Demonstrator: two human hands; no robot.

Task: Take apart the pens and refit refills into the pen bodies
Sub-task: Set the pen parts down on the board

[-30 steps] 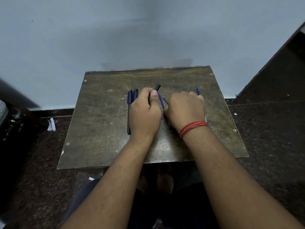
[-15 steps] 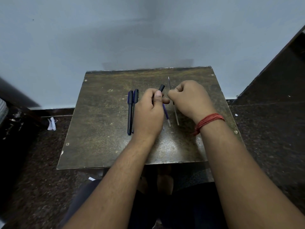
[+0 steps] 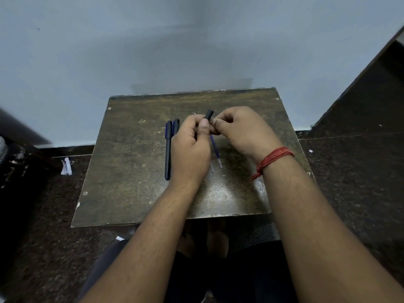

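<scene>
My left hand grips a black pen body, whose end sticks up past my thumb. My right hand is curled with its thumb and fingertips pinched right against that body; the thin refill it holds is hidden by the fingers. A blue refill lies on the table between my hands, and the clear end of another refill shows beside my left wrist. Two whole pens, a blue one and a black one, lie side by side left of my left hand.
The worn brown table is small and stands against a pale wall. Dark floor surrounds it, with a white paper scrap at the left. A red thread band is on my right wrist.
My right hand picked a thin refill off the table, lifted it and brought it in against the pen body. My left hand raised the body slightly; the refill is no longer visible.
</scene>
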